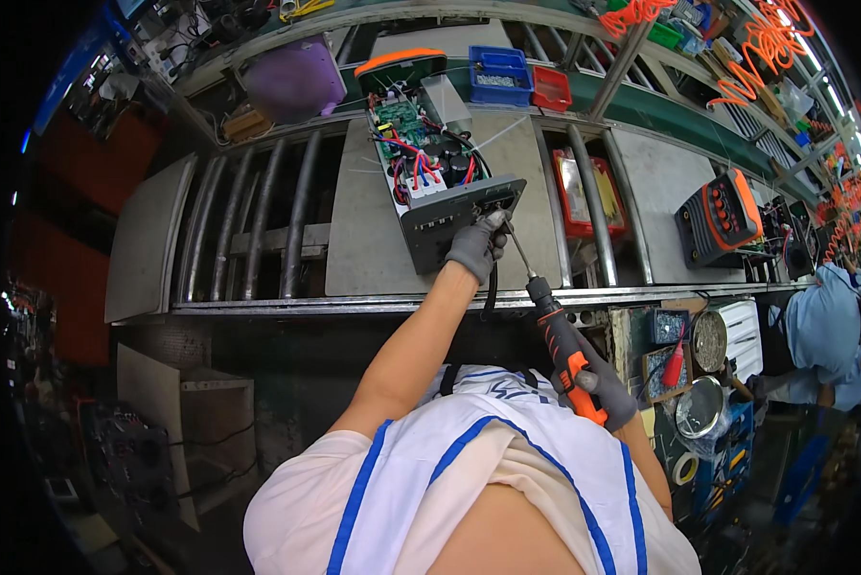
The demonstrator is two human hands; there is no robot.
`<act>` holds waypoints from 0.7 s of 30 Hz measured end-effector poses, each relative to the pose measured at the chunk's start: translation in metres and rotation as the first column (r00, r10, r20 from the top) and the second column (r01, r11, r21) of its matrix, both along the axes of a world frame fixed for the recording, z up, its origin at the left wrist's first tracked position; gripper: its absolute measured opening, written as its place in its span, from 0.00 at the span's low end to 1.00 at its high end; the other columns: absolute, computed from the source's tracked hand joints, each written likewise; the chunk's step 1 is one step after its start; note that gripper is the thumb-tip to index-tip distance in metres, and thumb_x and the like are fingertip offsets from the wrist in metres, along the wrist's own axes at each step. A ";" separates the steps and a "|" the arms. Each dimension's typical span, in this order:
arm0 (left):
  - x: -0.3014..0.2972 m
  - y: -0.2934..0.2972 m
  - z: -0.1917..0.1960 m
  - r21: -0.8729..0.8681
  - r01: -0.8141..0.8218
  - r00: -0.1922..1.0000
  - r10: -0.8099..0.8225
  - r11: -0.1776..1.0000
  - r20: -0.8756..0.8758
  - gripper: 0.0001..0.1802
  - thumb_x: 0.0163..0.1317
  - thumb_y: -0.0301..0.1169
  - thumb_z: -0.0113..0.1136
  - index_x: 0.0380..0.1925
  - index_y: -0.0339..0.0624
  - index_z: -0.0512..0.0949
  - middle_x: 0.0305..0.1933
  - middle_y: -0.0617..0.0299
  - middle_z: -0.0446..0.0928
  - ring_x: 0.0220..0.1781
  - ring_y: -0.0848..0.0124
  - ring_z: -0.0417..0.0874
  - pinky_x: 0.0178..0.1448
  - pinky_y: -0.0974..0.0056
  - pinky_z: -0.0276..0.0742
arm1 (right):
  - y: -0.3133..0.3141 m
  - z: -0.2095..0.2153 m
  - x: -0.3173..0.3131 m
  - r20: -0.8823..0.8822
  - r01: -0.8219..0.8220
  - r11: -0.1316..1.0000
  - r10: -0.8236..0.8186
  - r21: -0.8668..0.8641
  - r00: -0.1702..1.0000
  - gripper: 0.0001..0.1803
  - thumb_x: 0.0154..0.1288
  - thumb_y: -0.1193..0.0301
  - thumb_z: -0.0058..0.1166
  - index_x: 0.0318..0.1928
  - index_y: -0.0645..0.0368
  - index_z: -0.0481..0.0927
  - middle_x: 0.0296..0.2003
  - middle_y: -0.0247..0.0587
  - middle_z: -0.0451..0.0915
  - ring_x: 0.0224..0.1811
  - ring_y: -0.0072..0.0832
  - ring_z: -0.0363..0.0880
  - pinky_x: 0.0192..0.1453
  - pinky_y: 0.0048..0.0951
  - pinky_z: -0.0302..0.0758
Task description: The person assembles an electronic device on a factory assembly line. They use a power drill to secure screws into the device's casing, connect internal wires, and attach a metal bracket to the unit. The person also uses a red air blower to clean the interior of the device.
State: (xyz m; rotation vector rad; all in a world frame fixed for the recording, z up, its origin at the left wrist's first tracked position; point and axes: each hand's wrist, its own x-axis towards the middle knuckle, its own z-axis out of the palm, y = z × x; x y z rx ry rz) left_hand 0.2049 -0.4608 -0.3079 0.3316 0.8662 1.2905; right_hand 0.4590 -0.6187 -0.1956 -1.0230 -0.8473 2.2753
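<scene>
In front of me an opened electrical unit point(421, 144) shows its green circuit board and red and blue wires. Its dark end panel point(435, 225) faces me. My left hand point(476, 246), in a grey glove, is closed at the panel's lower right, fingers pinched by the tool's tip; what they hold is too small to make out. My right hand point(608, 388), also gloved, grips a black and orange power screwdriver point(560, 335). Its long bit slants up and left to the panel, close beside my left fingertips. A black cable point(491, 287) hangs below the left hand.
Metal rollers point(301, 216) flank the grey board under the unit. Blue point(499, 77) and red bins point(551, 88) stand behind. Another orange and black unit point(718, 218) sits at right, near a person in blue point(823, 326). A red-handled tool point(675, 364) and round trays point(700, 407) lie beside my right arm.
</scene>
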 end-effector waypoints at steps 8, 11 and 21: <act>0.000 -0.003 0.017 -0.028 0.048 0.999 -0.048 0.998 -0.011 0.10 0.63 0.40 0.57 0.33 0.46 0.77 0.16 0.75 0.58 0.16 0.81 0.57 0.19 0.74 0.48 | -0.005 -0.012 -0.016 0.383 -0.105 0.912 -0.061 0.398 0.922 0.54 0.47 0.67 0.66 0.72 0.50 0.47 0.43 0.39 0.70 0.36 0.24 0.74 0.38 0.25 0.75; -0.005 -0.007 0.011 0.052 0.092 0.993 -0.095 0.994 0.064 0.12 0.65 0.41 0.54 0.38 0.45 0.76 0.16 0.76 0.52 0.16 0.82 0.54 0.19 0.74 0.46 | -0.006 -0.001 -0.019 0.259 -0.049 0.965 -0.020 0.259 0.966 0.54 0.48 0.68 0.64 0.73 0.50 0.46 0.45 0.39 0.68 0.37 0.23 0.73 0.41 0.25 0.74; -0.016 -0.007 0.000 0.161 0.119 0.942 -0.163 0.980 0.293 0.18 0.67 0.45 0.51 0.42 0.42 0.76 0.17 0.76 0.55 0.16 0.82 0.57 0.19 0.74 0.52 | -0.003 0.004 -0.014 0.154 -0.012 0.994 -0.005 0.105 0.988 0.57 0.44 0.62 0.66 0.72 0.53 0.46 0.47 0.39 0.66 0.35 0.23 0.72 0.40 0.25 0.72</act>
